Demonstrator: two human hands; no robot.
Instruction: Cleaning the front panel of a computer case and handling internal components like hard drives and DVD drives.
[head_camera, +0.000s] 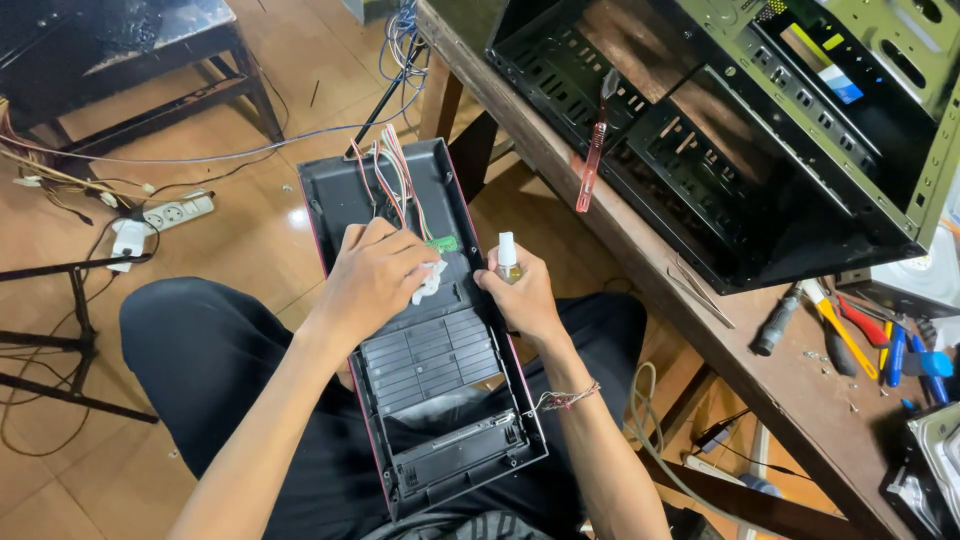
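We hold the black computer front panel inner side up across our lap. Our left hand presses a small white cloth against the panel's middle, fingers curled over it. Our right hand, at the panel's right edge, grips a small spray bottle upright. Coloured wires leave the panel's far end. An open metal case sits on the wooden workbench, right of the panel.

Glossy tan tiled floor, wooden workbench at right, dark table upper left
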